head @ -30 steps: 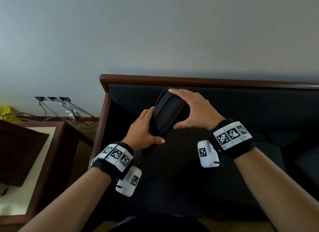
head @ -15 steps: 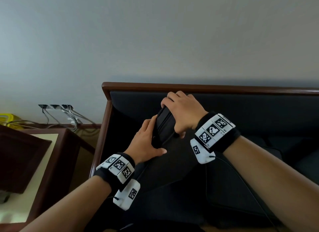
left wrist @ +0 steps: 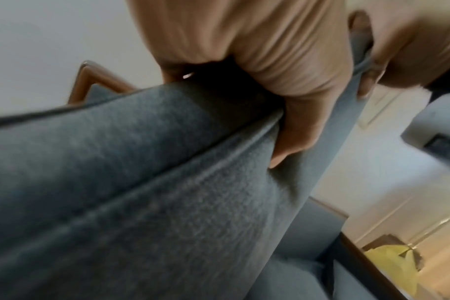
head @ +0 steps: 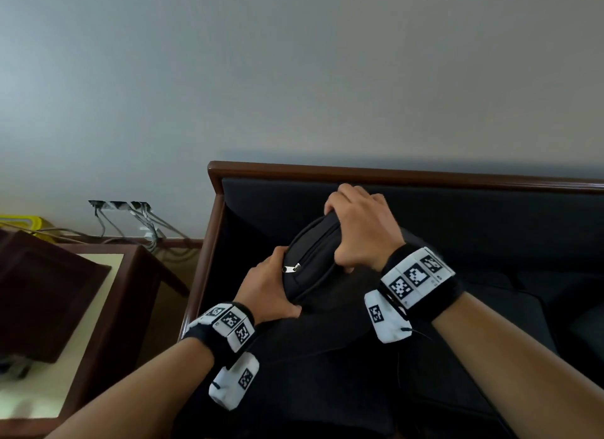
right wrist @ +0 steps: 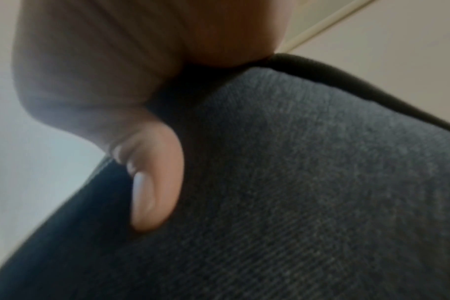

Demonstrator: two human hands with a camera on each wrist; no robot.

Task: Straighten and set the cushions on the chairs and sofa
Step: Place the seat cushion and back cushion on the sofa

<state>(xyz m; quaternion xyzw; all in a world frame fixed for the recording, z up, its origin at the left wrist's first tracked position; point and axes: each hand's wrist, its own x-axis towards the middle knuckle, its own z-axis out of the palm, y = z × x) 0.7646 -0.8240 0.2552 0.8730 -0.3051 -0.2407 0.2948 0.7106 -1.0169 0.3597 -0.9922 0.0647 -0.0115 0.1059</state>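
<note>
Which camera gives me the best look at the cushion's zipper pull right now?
The head view: the silver zipper pull shows on the cushion edge, beside the left hand. The left wrist view shows only blurred fabric and seams; the right wrist view shows fabric and piping, no zipper.

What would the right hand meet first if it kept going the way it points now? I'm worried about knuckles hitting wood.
Most likely the sofa's padded backrest, not wood: the right hand, gripping the cushion at its top edge, points toward that dark upholstery. The wooden top rail sits higher. Depth is unclear.
</note>
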